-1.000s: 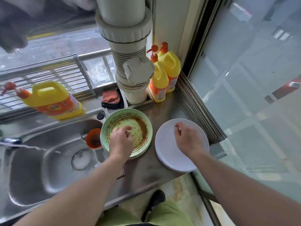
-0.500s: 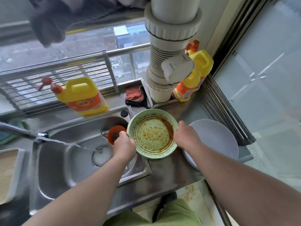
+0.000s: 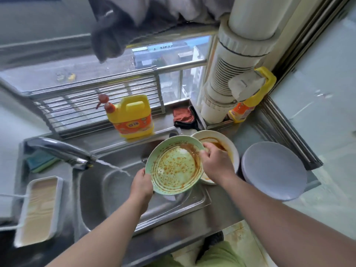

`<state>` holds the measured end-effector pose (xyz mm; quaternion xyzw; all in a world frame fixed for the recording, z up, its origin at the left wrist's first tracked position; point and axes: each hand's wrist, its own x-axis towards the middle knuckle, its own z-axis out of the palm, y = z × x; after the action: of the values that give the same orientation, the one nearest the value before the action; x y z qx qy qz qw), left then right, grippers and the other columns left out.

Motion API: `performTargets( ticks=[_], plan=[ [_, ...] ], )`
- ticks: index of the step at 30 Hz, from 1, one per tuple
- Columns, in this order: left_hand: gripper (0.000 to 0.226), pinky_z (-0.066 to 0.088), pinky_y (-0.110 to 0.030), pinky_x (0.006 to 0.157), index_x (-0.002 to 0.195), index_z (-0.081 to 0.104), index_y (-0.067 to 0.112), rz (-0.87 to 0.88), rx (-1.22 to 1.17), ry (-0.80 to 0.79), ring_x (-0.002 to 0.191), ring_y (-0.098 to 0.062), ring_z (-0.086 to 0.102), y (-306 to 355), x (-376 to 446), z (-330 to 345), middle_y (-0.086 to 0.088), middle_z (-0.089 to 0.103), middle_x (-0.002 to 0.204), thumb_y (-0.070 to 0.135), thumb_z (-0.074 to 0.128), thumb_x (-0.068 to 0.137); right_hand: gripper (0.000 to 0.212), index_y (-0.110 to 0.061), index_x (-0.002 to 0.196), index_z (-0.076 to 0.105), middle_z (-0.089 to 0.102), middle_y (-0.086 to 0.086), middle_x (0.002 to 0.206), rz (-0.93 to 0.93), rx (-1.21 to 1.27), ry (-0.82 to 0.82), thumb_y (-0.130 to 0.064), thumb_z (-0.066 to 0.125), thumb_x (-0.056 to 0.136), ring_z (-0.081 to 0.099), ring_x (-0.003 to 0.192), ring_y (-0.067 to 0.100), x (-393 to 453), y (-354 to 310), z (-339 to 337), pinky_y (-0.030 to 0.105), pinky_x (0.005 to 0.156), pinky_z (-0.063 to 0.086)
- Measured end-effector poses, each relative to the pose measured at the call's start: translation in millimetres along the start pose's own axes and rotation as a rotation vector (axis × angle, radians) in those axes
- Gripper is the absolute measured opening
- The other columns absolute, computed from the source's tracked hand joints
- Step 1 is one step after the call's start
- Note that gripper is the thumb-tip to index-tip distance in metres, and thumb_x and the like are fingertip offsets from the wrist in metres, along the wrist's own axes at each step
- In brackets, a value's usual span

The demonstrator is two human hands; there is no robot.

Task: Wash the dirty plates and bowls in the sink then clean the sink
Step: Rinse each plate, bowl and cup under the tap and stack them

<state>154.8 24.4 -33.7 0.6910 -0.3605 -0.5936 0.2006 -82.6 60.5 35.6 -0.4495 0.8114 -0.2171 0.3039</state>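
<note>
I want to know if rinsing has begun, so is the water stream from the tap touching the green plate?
Apart. The head view shows the water stream ending left of the green plate, with bare sink visible between them.

Head cam, looking down, prob. close.

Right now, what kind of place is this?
Likely a home kitchen wash-up corner by a high window: a steel sink with the tap running, a yellow soap jug, and a sauce-stained green plate.

Daylit window (image 3: 146,60) behind steel counter (image 3: 192,224); white pipe (image 3: 237,60) in corner; stained floor tile (image 3: 242,239).
</note>
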Motion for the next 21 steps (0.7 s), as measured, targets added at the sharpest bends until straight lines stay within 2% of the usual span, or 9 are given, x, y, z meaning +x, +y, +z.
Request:
performTargets(
  ticks=[2, 4, 6, 8, 10, 12, 16, 18, 21],
  plan=[
    [0.017, 0.055, -0.044, 0.067, 0.108, 0.067, 0.020, -0.034, -0.045, 0.021, 0.080, -0.030, 0.071, -8, 2, -34, -0.013, 0.078, 0.095, 0.027, 0.052, 0.101, 0.040, -0.024, 0.143, 0.058, 0.071, 0.005, 0.125, 0.033, 0.013, -0.070, -0.034, 0.049, 0.105, 0.064, 0.108, 0.028, -5, -14, 29, 0.037, 0.088, 0.049],
    [0.018, 0.050, -0.041, 0.063, 0.111, 0.064, 0.022, -0.040, -0.058, 0.097, 0.077, -0.029, 0.065, -14, 3, -67, -0.013, 0.075, 0.096, 0.029, 0.050, 0.102, 0.041, -0.025, 0.142, 0.056, 0.068, 0.006, 0.127, 0.088, 0.017, -0.165, -0.036, 0.049, 0.104, 0.059, 0.106, 0.025, -8, -23, 59, 0.037, 0.089, 0.048],
    [0.018, 0.046, -0.038, 0.059, 0.107, 0.062, 0.022, -0.027, -0.038, 0.159, 0.076, -0.029, 0.060, -17, 2, -100, -0.015, 0.070, 0.095, 0.027, 0.047, 0.100, 0.033, -0.026, 0.130, 0.060, 0.067, 0.007, 0.122, 0.151, -0.006, -0.256, -0.036, 0.047, 0.102, 0.060, 0.106, 0.029, -11, -31, 91, 0.041, 0.091, 0.050],
    [0.019, 0.042, -0.034, 0.053, 0.103, 0.060, 0.022, 0.001, -0.007, 0.195, 0.071, -0.028, 0.056, -17, -3, -129, -0.016, 0.064, 0.091, 0.031, 0.046, 0.095, 0.023, -0.027, 0.116, 0.060, 0.066, 0.005, 0.113, 0.208, -0.011, -0.334, -0.035, 0.046, 0.100, 0.061, 0.097, 0.028, -17, -40, 121, 0.039, 0.082, 0.052],
    [0.021, 0.040, -0.033, 0.052, 0.101, 0.058, 0.020, 0.035, 0.008, 0.222, 0.067, -0.027, 0.054, -14, -8, -152, -0.016, 0.061, 0.087, 0.035, 0.047, 0.091, 0.022, -0.027, 0.112, 0.059, 0.064, 0.005, 0.109, 0.255, 0.026, -0.381, -0.029, 0.042, 0.098, 0.063, 0.087, 0.028, -25, -50, 148, 0.036, 0.070, 0.053],
    [0.017, 0.040, -0.033, 0.052, 0.102, 0.056, 0.017, 0.084, 0.033, 0.236, 0.066, -0.026, 0.053, -9, -16, -172, -0.015, 0.059, 0.084, 0.032, 0.050, 0.097, 0.031, -0.026, 0.114, 0.060, 0.062, 0.008, 0.112, 0.274, 0.037, -0.409, -0.023, 0.035, 0.095, 0.065, 0.089, 0.032, -29, -62, 173, 0.040, 0.074, 0.059],
    [0.022, 0.044, -0.034, 0.047, 0.098, 0.056, 0.026, 0.192, 0.102, 0.285, 0.066, -0.024, 0.058, -3, -33, -201, -0.012, 0.064, 0.086, 0.043, 0.052, 0.085, 0.034, -0.015, 0.117, 0.063, 0.066, 0.015, 0.120, 0.213, -0.048, -0.492, -0.017, 0.033, 0.100, 0.067, 0.104, 0.039, -32, -86, 210, 0.042, 0.084, 0.057],
    [0.015, 0.050, -0.041, 0.054, 0.096, 0.057, 0.036, 0.228, 0.149, 0.331, 0.069, -0.027, 0.063, -5, -35, -213, -0.007, 0.068, 0.084, 0.045, 0.051, 0.086, 0.030, -0.014, 0.117, 0.059, 0.065, 0.016, 0.123, 0.175, -0.073, -0.497, -0.020, 0.032, 0.104, 0.065, 0.110, 0.040, -30, -95, 221, 0.042, 0.087, 0.054],
    [0.012, 0.056, -0.050, 0.077, 0.105, 0.055, 0.043, 0.221, 0.215, 0.357, 0.087, -0.028, 0.067, -8, -34, -223, -0.002, 0.071, 0.093, 0.043, 0.049, 0.095, 0.025, -0.015, 0.115, 0.054, 0.064, 0.017, 0.123, 0.116, -0.061, -0.424, -0.027, 0.033, 0.108, 0.062, 0.110, 0.040, -27, -104, 226, 0.043, 0.091, 0.052]
  ],
)
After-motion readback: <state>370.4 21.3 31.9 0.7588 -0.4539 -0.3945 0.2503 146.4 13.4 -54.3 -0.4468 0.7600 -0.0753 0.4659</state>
